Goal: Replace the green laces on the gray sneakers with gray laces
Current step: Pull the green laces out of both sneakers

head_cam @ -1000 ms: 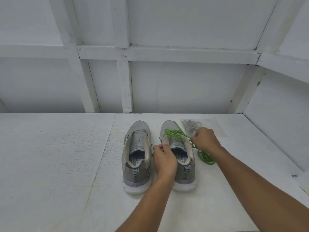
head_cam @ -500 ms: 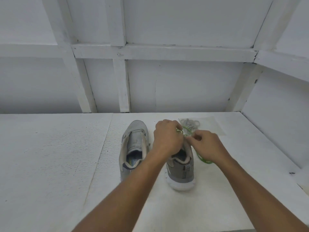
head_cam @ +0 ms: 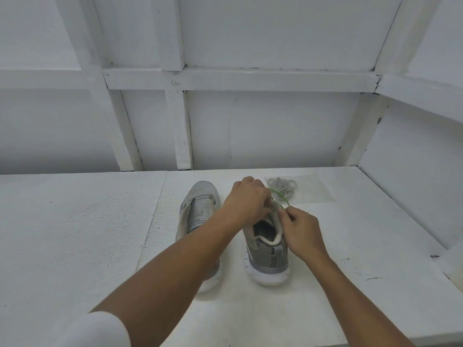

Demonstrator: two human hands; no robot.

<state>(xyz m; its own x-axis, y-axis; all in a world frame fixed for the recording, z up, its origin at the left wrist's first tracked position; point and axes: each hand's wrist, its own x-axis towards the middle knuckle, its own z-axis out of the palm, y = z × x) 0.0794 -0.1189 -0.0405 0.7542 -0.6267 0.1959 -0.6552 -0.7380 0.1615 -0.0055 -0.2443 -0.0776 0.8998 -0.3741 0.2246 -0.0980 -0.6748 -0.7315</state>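
Two gray sneakers stand heel-toward-me on the white table. The left sneaker (head_cam: 200, 209) has no lace and is partly crossed by my left forearm. The right sneaker (head_cam: 269, 246) carries the green lace (head_cam: 279, 195), of which only a short strand shows behind my hands. My left hand (head_cam: 246, 200) is curled over the right sneaker's front, hiding its eyelets. My right hand (head_cam: 302, 230) pinches the green lace at the shoe's right edge. A bundle of gray laces (head_cam: 281, 185) lies behind the right sneaker.
The gray laces lie on a clear plastic sheet (head_cam: 315, 190) at the table's (head_cam: 75, 234) back right. White panelled walls close off the back and right side. The table edge runs along the bottom right.
My left hand went from the right sneaker's collar to its laced front. My right hand drew closer to the shoe. The green loops beside the shoe are now hidden.
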